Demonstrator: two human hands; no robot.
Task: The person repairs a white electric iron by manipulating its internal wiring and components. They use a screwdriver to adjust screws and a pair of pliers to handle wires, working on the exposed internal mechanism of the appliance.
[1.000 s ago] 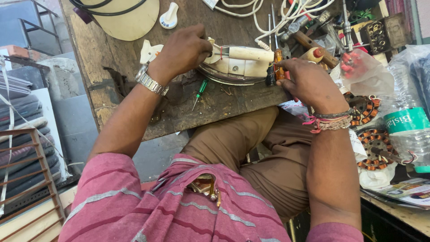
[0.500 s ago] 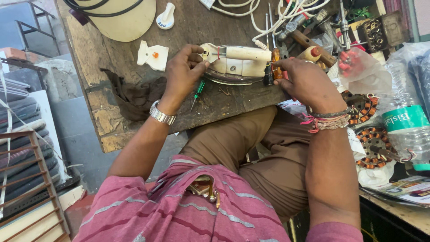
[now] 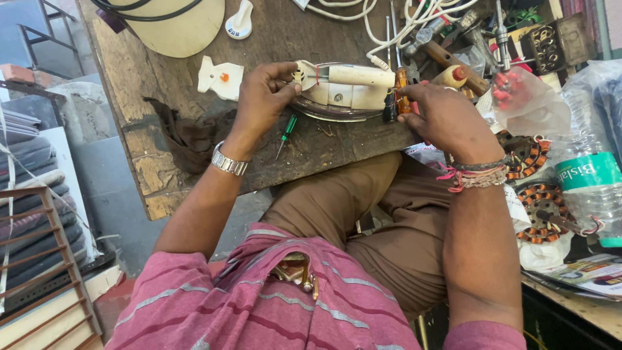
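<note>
The left hand rests on the wooden workbench, fingers curled, thumb and forefinger pinched on the small cream fitting at the near end of an electric iron. The iron lies between the two hands, its cream handle uppermost and its metal soleplate rim showing below. A silver wristwatch sits on the left wrist.

The right hand is at the opposite end of the iron, fingers closed around an orange-handled screwdriver whose handle stands up just beside the iron's body; the tip is hidden. Thread and bead bracelets circle the right wrist.

A small green-handled screwdriver lies loose on the bench just under the left palm, not gripped. A dark brown rag lies beside the left wrist, on its outer side. Beyond the left hand sits a white plastic part with an orange dot, and farther out a cream disc-shaped cover with black cable on it.

Beyond the right hand: white cords and mixed hand tools. On the outer side of the right forearm lie copper motor windings and a clear plastic bottle with a green label.
</note>
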